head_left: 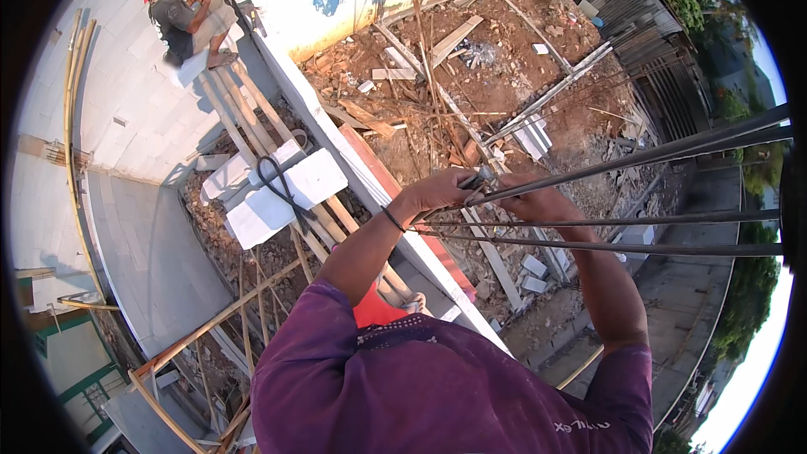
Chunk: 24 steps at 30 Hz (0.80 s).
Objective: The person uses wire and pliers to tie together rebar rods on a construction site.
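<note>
Rods [689,219]: dark, long, thin, fanning rightward | hands [439,191]: at near ends, cannot tell grip

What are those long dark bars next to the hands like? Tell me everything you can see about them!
The long, thin bars look like dark metal. At least three show. They fan out toward the picture's right edge and come closer together near the left hand and right hand. One slants up to the right; two lower ones run nearly level, crossing the right forearm. Exactly how the fingers touch them is hard to tell.
</note>
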Each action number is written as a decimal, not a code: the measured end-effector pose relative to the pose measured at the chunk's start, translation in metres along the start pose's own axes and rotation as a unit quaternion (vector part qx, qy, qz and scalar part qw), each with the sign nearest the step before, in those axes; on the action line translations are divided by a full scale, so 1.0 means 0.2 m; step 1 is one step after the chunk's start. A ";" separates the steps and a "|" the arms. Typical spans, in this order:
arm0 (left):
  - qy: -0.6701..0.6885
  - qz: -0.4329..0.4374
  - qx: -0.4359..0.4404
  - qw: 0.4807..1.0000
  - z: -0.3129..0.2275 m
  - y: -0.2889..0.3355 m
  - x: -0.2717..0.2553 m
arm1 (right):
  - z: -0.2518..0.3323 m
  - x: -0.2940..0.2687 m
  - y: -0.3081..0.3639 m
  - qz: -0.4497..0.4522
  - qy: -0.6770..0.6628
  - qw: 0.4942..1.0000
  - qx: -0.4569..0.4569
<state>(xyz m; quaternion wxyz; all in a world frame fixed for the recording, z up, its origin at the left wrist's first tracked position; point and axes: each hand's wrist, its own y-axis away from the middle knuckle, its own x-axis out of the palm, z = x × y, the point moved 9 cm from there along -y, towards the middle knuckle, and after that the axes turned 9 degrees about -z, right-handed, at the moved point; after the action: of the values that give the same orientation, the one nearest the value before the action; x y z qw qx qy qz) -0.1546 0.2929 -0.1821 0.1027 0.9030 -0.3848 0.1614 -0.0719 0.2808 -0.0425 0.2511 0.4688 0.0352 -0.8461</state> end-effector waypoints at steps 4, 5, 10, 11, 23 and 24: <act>-0.048 -0.008 0.011 0.999 0.00 0.00 -0.02 | 0.01 -0.02 -0.01 0.028 -0.010 0.999 -0.011; -0.058 -0.010 0.017 0.998 0.00 -0.01 -0.02 | 0.00 -0.02 -0.01 0.029 -0.018 0.999 -0.015; -0.072 -0.011 -0.002 0.997 0.08 -0.04 -0.06 | 0.00 -0.02 0.02 0.009 0.067 0.998 -0.013; -0.066 -0.016 -0.004 0.998 0.08 -0.04 -0.06 | 0.01 -0.02 0.02 0.001 0.081 0.996 -0.026; -0.095 -0.021 -0.024 0.995 0.08 -0.06 -0.06 | 0.01 -0.04 0.02 0.006 0.085 0.995 -0.047; -0.099 -0.025 -0.019 0.995 0.08 -0.06 -0.07 | 0.02 -0.04 0.02 0.003 0.068 0.997 -0.048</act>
<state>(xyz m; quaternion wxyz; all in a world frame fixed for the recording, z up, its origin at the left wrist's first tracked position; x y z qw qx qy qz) -0.1514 0.3047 -0.2023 0.0852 0.9217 -0.3735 0.0610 -0.0699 0.2796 -0.0335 0.2724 0.5125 0.0913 -0.8092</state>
